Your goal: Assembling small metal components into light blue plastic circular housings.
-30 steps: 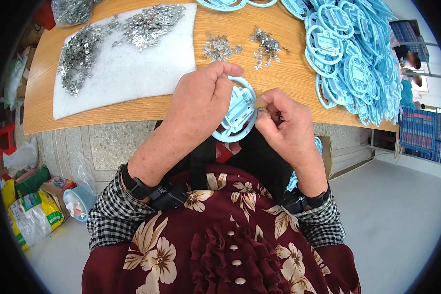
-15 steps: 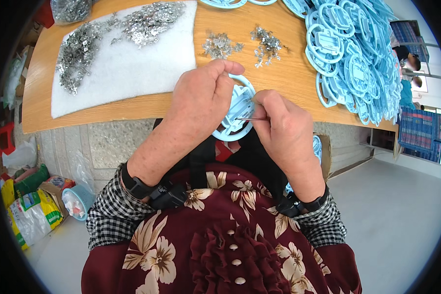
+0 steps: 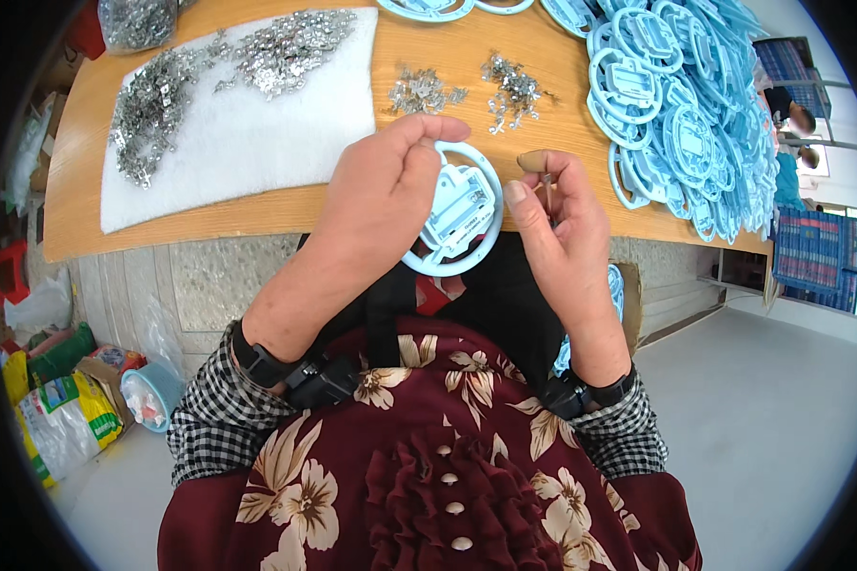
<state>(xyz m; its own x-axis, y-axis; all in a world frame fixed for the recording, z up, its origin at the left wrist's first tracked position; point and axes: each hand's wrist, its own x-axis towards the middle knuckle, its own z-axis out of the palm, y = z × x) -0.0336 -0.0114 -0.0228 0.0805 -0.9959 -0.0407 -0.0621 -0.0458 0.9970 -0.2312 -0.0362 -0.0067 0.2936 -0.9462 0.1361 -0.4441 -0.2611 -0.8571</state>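
Note:
My left hand (image 3: 386, 186) grips a light-blue plastic ring-shaped part (image 3: 492, 214) by its left side, at the table's front edge. Across the ring's middle runs a moulded frame with slots, and a small metal piece seems to sit at its right side. To the right of the part, clear of it, my right hand (image 3: 576, 228) has its fingers curled around a thin metal tool (image 3: 548, 190), whose lower end is hidden in the palm. A brown finger cot (image 3: 546, 162) covers one fingertip. Two small heaps of metal clips (image 3: 424, 92) and metal pieces (image 3: 514, 88) lie beyond my hands.
A tall pile of similar light-blue parts (image 3: 690, 143) covers the table's right side. On the left, a white foam sheet (image 3: 257, 157) bears heaps of metal pieces (image 3: 152, 119). A plastic bag (image 3: 135, 24) stands behind it. Bags and a blue bin (image 3: 162, 385) sit on the floor at left.
My right hand has drawn back to the right from the blue part and turned, with the tool's tip off the part. The ring has tilted, showing more of its face.

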